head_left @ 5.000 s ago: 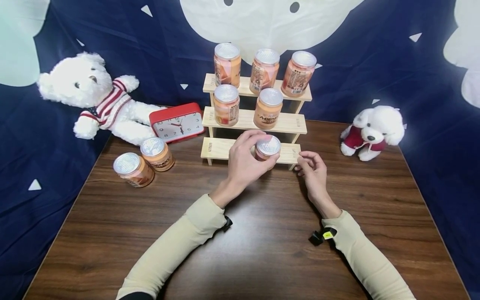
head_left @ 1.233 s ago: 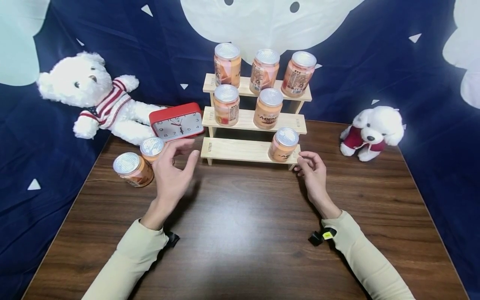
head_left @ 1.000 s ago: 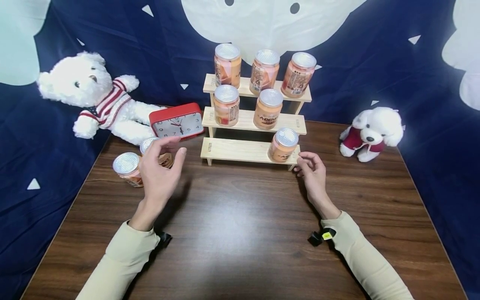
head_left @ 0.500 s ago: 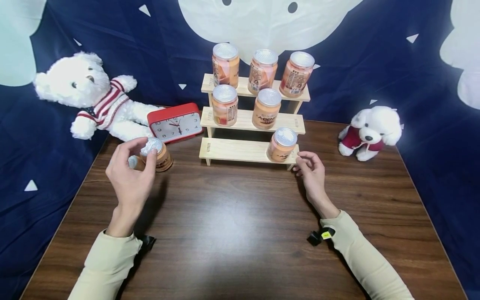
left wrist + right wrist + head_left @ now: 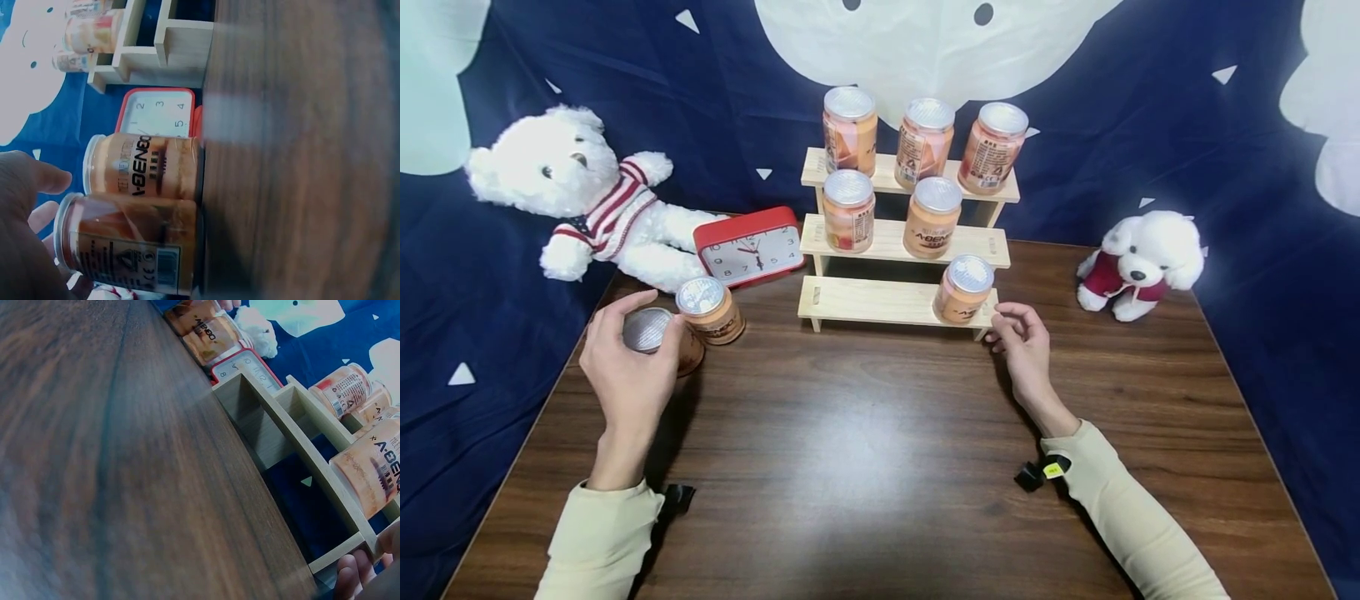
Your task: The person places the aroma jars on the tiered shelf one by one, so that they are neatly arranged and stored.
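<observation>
At the left of the table my left hand is over a peach-coloured jar with a silver lid. In the left wrist view its thumb stands apart from that jar; whether the other fingers touch the far side of the lid cannot be told. A second jar stands close behind, to the right. On the right, my right hand holds the end of the lowest step of a three-tier wooden stand. A jar stands on that step beside it.
Three jars stand on the top tier and two jars on the middle one. A red clock and a white teddy bear are at the back left, a plush dog at the back right.
My left hand has let go of a jar now standing at the right of the lowest step. It has moved left to the front jar of the pair. The right hand stays put.
</observation>
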A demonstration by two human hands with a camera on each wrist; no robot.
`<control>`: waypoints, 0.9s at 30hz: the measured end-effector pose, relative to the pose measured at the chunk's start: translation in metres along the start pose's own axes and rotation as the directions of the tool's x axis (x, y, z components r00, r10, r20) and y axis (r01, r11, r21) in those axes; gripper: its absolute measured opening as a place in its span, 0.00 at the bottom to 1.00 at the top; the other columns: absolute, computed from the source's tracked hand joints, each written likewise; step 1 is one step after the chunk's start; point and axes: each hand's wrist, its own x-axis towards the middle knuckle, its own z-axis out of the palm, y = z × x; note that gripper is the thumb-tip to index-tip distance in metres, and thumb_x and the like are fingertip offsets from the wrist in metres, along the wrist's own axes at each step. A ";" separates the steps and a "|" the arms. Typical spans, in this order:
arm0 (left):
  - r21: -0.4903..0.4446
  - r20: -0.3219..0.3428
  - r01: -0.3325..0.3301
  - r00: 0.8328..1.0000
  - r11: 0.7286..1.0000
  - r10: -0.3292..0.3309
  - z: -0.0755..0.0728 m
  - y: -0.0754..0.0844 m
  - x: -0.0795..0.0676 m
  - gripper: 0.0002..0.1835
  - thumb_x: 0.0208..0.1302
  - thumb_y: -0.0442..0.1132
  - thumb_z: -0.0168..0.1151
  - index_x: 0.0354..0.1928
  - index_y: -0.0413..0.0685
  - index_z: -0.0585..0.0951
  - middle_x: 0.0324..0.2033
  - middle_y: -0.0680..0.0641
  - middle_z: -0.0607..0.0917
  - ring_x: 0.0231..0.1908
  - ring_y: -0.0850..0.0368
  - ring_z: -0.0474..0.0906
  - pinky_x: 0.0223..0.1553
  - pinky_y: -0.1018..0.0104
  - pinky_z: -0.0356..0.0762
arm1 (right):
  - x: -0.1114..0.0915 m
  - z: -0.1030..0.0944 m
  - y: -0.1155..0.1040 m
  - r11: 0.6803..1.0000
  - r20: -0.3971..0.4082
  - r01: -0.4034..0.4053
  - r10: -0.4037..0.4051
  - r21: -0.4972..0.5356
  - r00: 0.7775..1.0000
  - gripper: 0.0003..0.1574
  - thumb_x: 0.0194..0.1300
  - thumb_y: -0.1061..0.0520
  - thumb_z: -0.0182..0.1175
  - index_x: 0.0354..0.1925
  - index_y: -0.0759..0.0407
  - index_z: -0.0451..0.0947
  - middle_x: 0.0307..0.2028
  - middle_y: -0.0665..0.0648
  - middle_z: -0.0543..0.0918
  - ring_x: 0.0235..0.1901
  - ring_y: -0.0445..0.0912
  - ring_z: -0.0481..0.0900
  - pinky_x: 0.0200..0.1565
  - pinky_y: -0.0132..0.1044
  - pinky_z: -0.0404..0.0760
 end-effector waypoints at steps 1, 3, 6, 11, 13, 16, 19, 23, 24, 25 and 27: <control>0.007 0.006 0.015 1.000 1.000 -0.015 -0.001 -0.001 -0.001 0.21 0.60 0.35 0.80 0.56 0.44 0.91 0.52 0.38 0.92 0.59 0.36 0.83 0.54 0.66 0.69 | 0.000 0.000 0.000 1.000 0.000 0.002 -0.002 -0.002 1.000 0.06 0.80 0.68 0.61 0.50 0.62 0.81 0.31 0.45 0.88 0.28 0.41 0.83 0.29 0.27 0.82; 0.012 0.014 0.039 0.999 0.999 -0.039 -0.002 -0.002 -0.001 0.21 0.60 0.34 0.79 0.56 0.44 0.91 0.51 0.38 0.92 0.58 0.38 0.84 0.52 0.73 0.68 | 0.000 -0.001 0.000 1.000 -0.002 0.005 -0.005 -0.004 1.000 0.06 0.80 0.68 0.61 0.50 0.62 0.81 0.31 0.45 0.88 0.28 0.41 0.83 0.29 0.27 0.82; 0.004 0.020 0.061 0.998 0.998 -0.061 -0.003 -0.004 -0.003 0.21 0.60 0.34 0.79 0.57 0.44 0.91 0.51 0.36 0.91 0.56 0.39 0.84 0.49 0.80 0.66 | 0.000 -0.001 0.000 1.000 -0.001 0.001 -0.001 -0.011 1.000 0.06 0.80 0.68 0.61 0.50 0.61 0.81 0.31 0.45 0.88 0.28 0.41 0.83 0.29 0.27 0.82; 0.010 0.052 0.075 0.996 0.997 -0.075 -0.006 -0.010 -0.005 0.24 0.59 0.35 0.82 0.59 0.43 0.90 0.53 0.34 0.89 0.56 0.39 0.82 0.50 0.79 0.64 | 0.001 0.000 0.001 1.000 -0.002 -0.001 0.001 -0.010 1.000 0.06 0.80 0.68 0.61 0.51 0.62 0.81 0.31 0.44 0.88 0.28 0.40 0.83 0.29 0.27 0.82; 0.013 0.070 0.082 0.994 0.997 -0.082 -0.007 -0.012 -0.006 0.26 0.58 0.36 0.83 0.60 0.42 0.89 0.54 0.33 0.87 0.57 0.37 0.81 0.50 0.77 0.64 | 0.001 0.000 0.001 1.000 -0.005 0.000 0.000 -0.009 1.000 0.06 0.80 0.68 0.61 0.51 0.63 0.81 0.31 0.44 0.88 0.28 0.40 0.83 0.29 0.27 0.82; 0.027 0.086 0.111 0.990 0.993 -0.113 -0.008 -0.014 -0.008 0.29 0.56 0.37 0.84 0.62 0.42 0.88 0.56 0.34 0.87 0.58 0.35 0.81 0.52 0.72 0.67 | 0.001 -0.001 0.001 1.000 -0.007 0.000 0.000 -0.012 1.000 0.06 0.80 0.68 0.61 0.52 0.64 0.81 0.31 0.44 0.89 0.28 0.40 0.83 0.29 0.27 0.82; 0.043 0.087 0.156 0.983 0.987 -0.159 -0.010 -0.015 -0.010 0.33 0.56 0.37 0.84 0.65 0.44 0.86 0.60 0.37 0.88 0.59 0.43 0.82 0.53 0.72 0.69 | 0.001 -0.001 0.000 1.000 -0.004 0.004 -0.004 -0.013 1.000 0.06 0.80 0.68 0.61 0.52 0.65 0.80 0.32 0.44 0.89 0.28 0.40 0.83 0.29 0.27 0.82; 0.052 0.071 0.185 0.979 0.981 -0.189 -0.011 -0.015 -0.012 0.34 0.57 0.37 0.84 0.67 0.44 0.85 0.61 0.40 0.89 0.54 0.71 0.78 0.51 0.81 0.68 | 0.000 -0.001 0.000 1.000 -0.002 0.010 -0.010 -0.019 1.000 0.06 0.80 0.68 0.61 0.51 0.64 0.81 0.31 0.44 0.88 0.28 0.41 0.83 0.29 0.27 0.82; 0.053 0.066 0.185 0.980 0.981 -0.188 -0.011 -0.015 -0.012 0.33 0.57 0.37 0.84 0.66 0.44 0.85 0.60 0.40 0.89 0.52 0.77 0.75 0.49 0.82 0.68 | 0.000 -0.001 0.000 1.000 -0.002 0.009 -0.009 -0.020 1.000 0.06 0.80 0.68 0.61 0.51 0.64 0.81 0.31 0.44 0.88 0.28 0.41 0.83 0.29 0.27 0.82; 0.057 0.063 0.182 0.981 0.982 -0.185 -0.011 -0.015 -0.013 0.33 0.57 0.37 0.84 0.66 0.43 0.85 0.59 0.40 0.89 0.50 0.81 0.73 0.49 0.83 0.69 | 0.000 -0.001 0.000 1.000 -0.003 0.008 -0.008 -0.018 1.000 0.06 0.80 0.68 0.61 0.51 0.64 0.81 0.32 0.45 0.88 0.28 0.41 0.83 0.29 0.27 0.82; 0.062 0.055 0.174 0.983 0.983 -0.178 -0.012 -0.014 -0.013 0.31 0.57 0.37 0.85 0.64 0.42 0.86 0.57 0.39 0.90 0.48 0.84 0.71 0.47 0.84 0.69 | 0.000 -0.001 0.000 1.000 -0.003 0.007 -0.007 -0.021 1.000 0.06 0.80 0.68 0.61 0.51 0.63 0.81 0.31 0.45 0.88 0.28 0.41 0.83 0.29 0.27 0.82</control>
